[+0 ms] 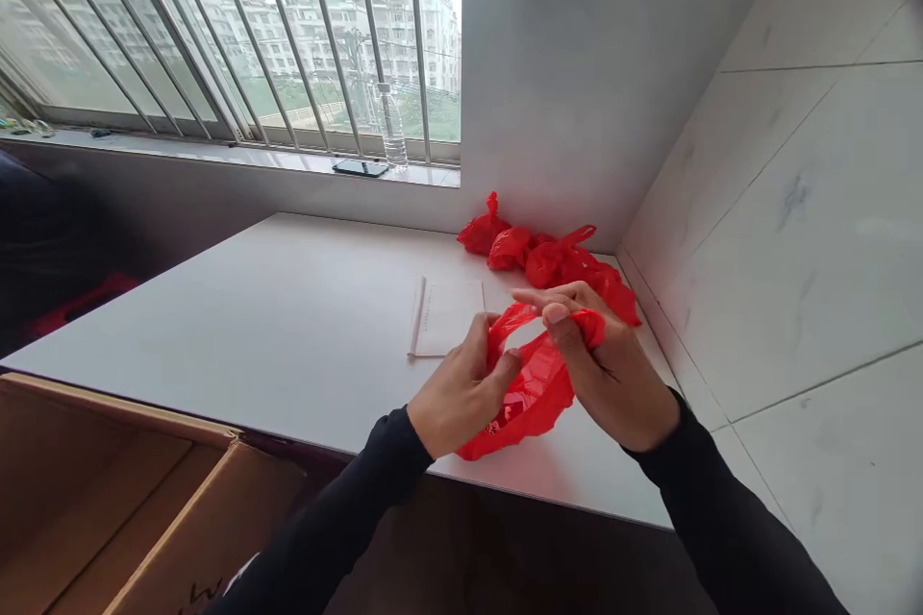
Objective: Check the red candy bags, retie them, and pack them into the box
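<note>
1. Down at the lower left, an open cardboard box (108, 500) sits below the near edge of the white table (252, 327).
2. Further back, on the sill under the barred window, a dark phone (359, 168) lies flat, and a clear water bottle (390, 127) stands upright just to its right.
3. Near the middle of the table lies a flat white paper (447, 317), its left edge folded, just beyond the hands.
4. The left hand (461, 394), in a black sleeve, is mostly closed: its thumb and curled fingers pinch the left side of the red plastic bag (534, 394).
5. The bag hangs crumpled between the two hands, over the right part of the table close to its near edge; its lower end reaches down to the tabletop.
6. The right hand (612, 375) is closed on the bag's upper edge, with the thumb laid across the top and red plastic bunched around the fingertips.
7. Behind the hands, a pile of red bags (555, 259) lies in the table's far right corner against the wall.
8. At the far right, the tiled wall (793, 211) runs along the table's edge.
</note>
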Available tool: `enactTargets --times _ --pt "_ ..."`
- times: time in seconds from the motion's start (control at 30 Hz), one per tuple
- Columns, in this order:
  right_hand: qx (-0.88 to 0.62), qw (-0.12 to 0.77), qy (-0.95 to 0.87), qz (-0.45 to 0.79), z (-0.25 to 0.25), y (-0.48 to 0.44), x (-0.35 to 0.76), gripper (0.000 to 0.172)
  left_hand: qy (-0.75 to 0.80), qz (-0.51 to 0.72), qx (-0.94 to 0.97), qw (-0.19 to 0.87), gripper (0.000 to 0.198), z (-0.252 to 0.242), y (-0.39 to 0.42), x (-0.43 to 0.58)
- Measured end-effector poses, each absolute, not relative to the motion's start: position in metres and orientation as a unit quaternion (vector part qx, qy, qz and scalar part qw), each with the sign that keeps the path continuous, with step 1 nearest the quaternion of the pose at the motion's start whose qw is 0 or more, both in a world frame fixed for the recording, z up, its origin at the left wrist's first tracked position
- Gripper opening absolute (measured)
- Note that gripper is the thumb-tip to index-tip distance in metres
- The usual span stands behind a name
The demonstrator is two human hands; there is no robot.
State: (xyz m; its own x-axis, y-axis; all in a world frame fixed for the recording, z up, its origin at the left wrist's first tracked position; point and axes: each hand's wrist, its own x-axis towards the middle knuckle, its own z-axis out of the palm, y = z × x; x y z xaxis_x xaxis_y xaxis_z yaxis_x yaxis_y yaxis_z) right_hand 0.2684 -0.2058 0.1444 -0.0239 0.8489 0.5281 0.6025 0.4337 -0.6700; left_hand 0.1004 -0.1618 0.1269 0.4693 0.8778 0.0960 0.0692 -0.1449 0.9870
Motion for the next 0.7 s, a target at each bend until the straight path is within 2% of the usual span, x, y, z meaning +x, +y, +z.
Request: enactTargets --times 0.13,0.23,0.33,0.47,0.7 --pt "-0.507 0.43 -0.744 0.069 0.147 -0.203 0.25 0.039 0.328 0.345 0.686 0.55 0.007 0.133 -0.179 0.104" --pt "-0.499 0.408 -0.761 0.073 0.149 -0.2 0.243 0.038 0.32 0.341 0.682 0.562 0.014 0.136 -0.177 0.102" --pt "-0.492 0.453 -0.736 0.103 0.15 -0.196 0.248 0.036 0.33 0.37 0.644 0.582 0.023 0.137 -0.166 0.093" --pt "-0.506 0.531 -0.668 0.124 0.148 -0.192 0.261 0.036 0.348 0.451 0.566 0.595 0.022 0.137 -0.155 0.076" --pt "-0.547 0.53 -0.635 0.128 0.142 -0.185 0.264 0.046 0.366 0.507 0.523 0.579 0.019 0.136 -0.145 0.057"
